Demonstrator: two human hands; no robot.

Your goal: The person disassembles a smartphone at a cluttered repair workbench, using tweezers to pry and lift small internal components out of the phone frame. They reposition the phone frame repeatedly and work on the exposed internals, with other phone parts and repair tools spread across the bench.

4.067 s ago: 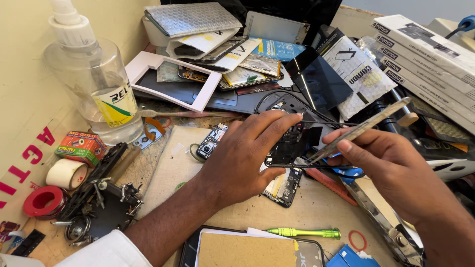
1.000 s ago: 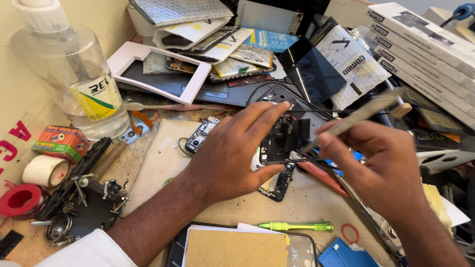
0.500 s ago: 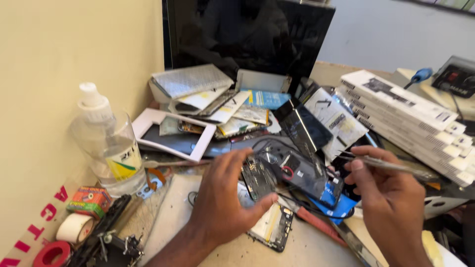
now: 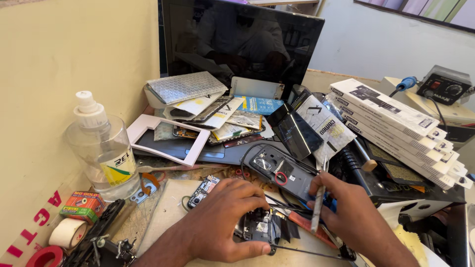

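My left hand (image 4: 220, 217) rests on an opened phone (image 4: 260, 227) with its dark circuit board exposed, lying on the work mat near the bottom edge. Its fingers press on the phone's left side and grip it. My right hand (image 4: 354, 217) sits just right of the phone and holds silver tweezers (image 4: 317, 202) upright, tips pointing down beside the board. A grey phone back cover (image 4: 279, 170) with a red ring lies just beyond both hands. A small loose circuit board (image 4: 200, 192) lies left of my left hand.
A clear pump bottle (image 4: 104, 153) stands at the left by the wall, with a small box (image 4: 81, 205) and tape rolls (image 4: 67, 232) below it. A dark monitor (image 4: 242, 44) stands behind piled phone parts. Stacked white boxes (image 4: 396, 118) and a soldering station (image 4: 443, 89) fill the right.
The camera has tilted up, showing more of the monitor and wall. My hands and the phone have dropped lower in view, and the tweezers swung from level to upright.
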